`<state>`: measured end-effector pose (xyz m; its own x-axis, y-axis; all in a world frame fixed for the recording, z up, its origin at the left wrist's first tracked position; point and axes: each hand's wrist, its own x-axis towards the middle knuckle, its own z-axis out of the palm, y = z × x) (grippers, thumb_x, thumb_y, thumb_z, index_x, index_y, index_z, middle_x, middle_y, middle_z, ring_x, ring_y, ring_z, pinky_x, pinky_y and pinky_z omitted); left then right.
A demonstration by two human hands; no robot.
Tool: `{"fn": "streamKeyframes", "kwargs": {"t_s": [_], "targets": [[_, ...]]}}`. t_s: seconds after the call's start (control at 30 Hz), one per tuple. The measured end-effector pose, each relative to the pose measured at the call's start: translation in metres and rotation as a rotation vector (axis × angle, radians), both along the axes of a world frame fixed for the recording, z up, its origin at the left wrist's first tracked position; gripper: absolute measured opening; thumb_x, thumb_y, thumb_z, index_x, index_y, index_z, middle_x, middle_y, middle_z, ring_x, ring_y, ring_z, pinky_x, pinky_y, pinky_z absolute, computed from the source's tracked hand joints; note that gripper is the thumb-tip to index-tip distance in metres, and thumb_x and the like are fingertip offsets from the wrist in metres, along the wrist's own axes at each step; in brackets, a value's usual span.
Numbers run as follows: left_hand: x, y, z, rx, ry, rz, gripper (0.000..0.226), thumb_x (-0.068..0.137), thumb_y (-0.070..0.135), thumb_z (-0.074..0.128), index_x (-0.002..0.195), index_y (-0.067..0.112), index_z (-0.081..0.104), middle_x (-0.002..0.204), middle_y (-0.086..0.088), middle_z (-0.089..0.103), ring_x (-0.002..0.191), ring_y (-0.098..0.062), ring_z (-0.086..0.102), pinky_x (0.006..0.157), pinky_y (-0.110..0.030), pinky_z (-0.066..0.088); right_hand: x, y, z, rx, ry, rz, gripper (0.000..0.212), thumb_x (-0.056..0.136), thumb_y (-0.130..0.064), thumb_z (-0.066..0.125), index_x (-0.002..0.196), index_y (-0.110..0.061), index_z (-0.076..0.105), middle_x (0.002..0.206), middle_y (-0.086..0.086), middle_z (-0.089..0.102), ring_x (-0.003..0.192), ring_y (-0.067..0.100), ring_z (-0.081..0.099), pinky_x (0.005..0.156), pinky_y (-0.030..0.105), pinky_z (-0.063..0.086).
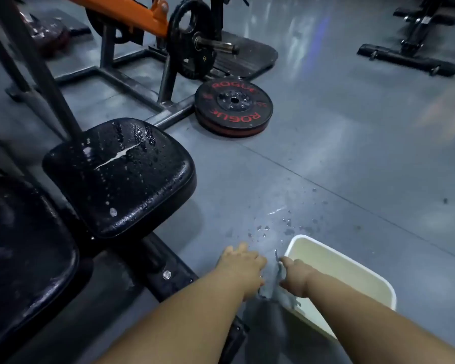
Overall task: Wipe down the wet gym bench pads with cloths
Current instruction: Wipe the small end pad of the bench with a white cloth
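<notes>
**Wringing the cloth at the basin.** Both hands meet at the near-left rim of the basin (pixel 313 241). The left hand (pixel 243 266) and the right hand (pixel 297 277) each close round one end of a grey cloth (pixel 271 288), which hangs bunched between them. The fingers lie mostly hidden under the hands, so the exact grip cannot be made out. The right hand sits over the basin's rim and the left just outside it, so part of the cloth hangs over bare floor. Water drops (pixel 286 224) spot the floor just beyond the basin's far-left corner.

The seat pad (pixel 118 177), the surface to be wiped, stands well to the left of the basin and beyond it. It is beaded with water and shows a pale tear near its far edge. A second pad (pixel 24 245) lies further left of the basin again. A weight plate (pixel 233 107) rests on the floor well beyond the basin.

The step in hand appears to be wringing. It is best done with the whole cloth brought over the basin, so that the run-off falls inside, and with the hands twisting in opposite ways until the cloth is only damp, since a sodden cloth would smear rather than lift water. The cloth, folded flat, would then serve best in overlapping strokes across the seat pad, passing lightly over the tear.
</notes>
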<state>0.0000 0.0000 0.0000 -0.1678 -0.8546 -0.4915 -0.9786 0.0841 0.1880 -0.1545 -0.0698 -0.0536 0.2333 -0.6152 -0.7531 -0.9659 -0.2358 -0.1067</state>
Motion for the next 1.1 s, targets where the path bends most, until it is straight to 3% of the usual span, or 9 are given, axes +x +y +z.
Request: {"fn": "streamKeyframes", "kwargs": {"t_s": [0.3,0.43,0.53,0.67,0.77,0.9,1.0,1.03,1.1], "targets": [[-0.001,-0.016,-0.026,0.141,0.037,0.049,0.050,0.100,0.040,0.043,0.147,0.025,0.033,0.152,0.004,0.035,0.140,-0.023,0.018,0.111,-0.045,0.020,0.002,-0.008,-0.022,0.003,-0.123,-0.170,0.059,0.087,-0.031,0.066,0.132,-0.011,0.035,0.114,0.010,0.058,0.105,0.028,0.058,0.083,0.031,0.043],[-0.002,-0.019,-0.028,0.211,0.097,0.145,0.045,0.099,0.040,0.044,0.142,0.028,0.039,0.146,0.001,0.044,0.133,-0.023,0.026,0.104,-0.041,0.025,-0.003,-0.010,-0.024,-0.032,-0.196,-0.208,0.048,0.079,-0.029,0.073,0.110,-0.021,0.037,0.081,-0.005,0.049,0.085,0.022,0.052,0.069,0.026,0.038],[0.000,-0.020,-0.016,0.315,0.167,0.291,0.049,0.101,0.043,0.041,0.148,0.031,0.032,0.151,-0.007,0.034,0.138,-0.028,0.025,0.109,-0.039,0.025,-0.006,-0.015,-0.017,-0.034,-0.232,-0.169,0.035,0.078,-0.030,0.072,0.097,-0.028,0.043,0.085,-0.006,0.054,0.085,0.021,0.056,0.067,0.027,0.042],[0.006,-0.025,-0.003,0.340,0.304,0.546,0.051,0.102,0.051,0.031,0.149,0.032,0.029,0.149,-0.013,0.035,0.136,-0.033,0.034,0.111,-0.037,0.030,-0.005,-0.012,0.017,-0.062,-0.476,-0.167,0.031,0.081,-0.022,0.070,0.085,-0.040,0.045,0.088,0.000,0.060,0.076,0.018,0.055,0.066,0.028,0.046],[0.010,-0.026,0.017,0.344,0.510,0.790,0.055,0.103,0.052,0.018,0.151,0.026,0.028,0.153,-0.010,0.034,0.139,-0.031,0.032,0.114,-0.036,0.027,0.003,-0.007,0.064,-0.061,-0.740,-0.270,0.028,0.082,-0.015,0.070,0.091,-0.037,0.055,0.091,0.005,0.060,0.067,0.016,0.055,0.055,0.026,0.049],[0.020,-0.022,0.061,0.297,0.759,1.079,0.076,0.097,0.066,0.014,0.145,0.016,0.043,0.147,-0.012,0.045,0.134,-0.026,0.043,0.113,-0.035,0.030,0.010,0.007,0.131,0.007,-0.973,-0.310,0.029,0.083,-0.012,0.072,0.091,-0.038,0.062,0.096,0.007,0.060,0.066,0.016,0.056,0.061,0.028,0.047],[0.028,-0.003,0.093,0.215,1.037,1.185,0.079,0.079,0.078,0.031,0.119,0.020,0.064,0.118,-0.007,0.067,0.101,-0.021,0.064,0.097,-0.036,0.049,0.015,0.026,0.179,0.019,-1.075,-0.303,0.020,0.078,-0.016,0.074,0.087,-0.031,0.063,0.080,0.002,0.062,0.062,0.014,0.055,0.061,0.027,0.045],[0.031,0.007,0.106,0.200,1.134,1.213,0.063,0.083,0.067,0.038,0.109,0.018,0.067,0.103,-0.005,0.072,0.084,-0.017,0.066,0.081,-0.029,0.055,0.018,0.032,0.192,0.006,-1.094,-0.293,0.020,0.079,-0.014,0.075,0.085,-0.029,0.064,0.075,0.001,0.061,0.061,0.015,0.054,0.061,0.028,0.044],[0.039,0.031,0.131,0.165,1.302,1.238,0.029,0.095,0.036,0.044,0.089,0.014,0.063,0.068,-0.001,0.067,0.052,-0.012,0.061,0.046,-0.016,0.045,0.025,0.046,0.213,-0.044,-1.094,-0.257,0.025,0.083,-0.005,0.071,0.081,-0.028,0.063,0.069,0.002,0.059,0.059,0.019,0.053,0.063,0.033,0.043]]}}
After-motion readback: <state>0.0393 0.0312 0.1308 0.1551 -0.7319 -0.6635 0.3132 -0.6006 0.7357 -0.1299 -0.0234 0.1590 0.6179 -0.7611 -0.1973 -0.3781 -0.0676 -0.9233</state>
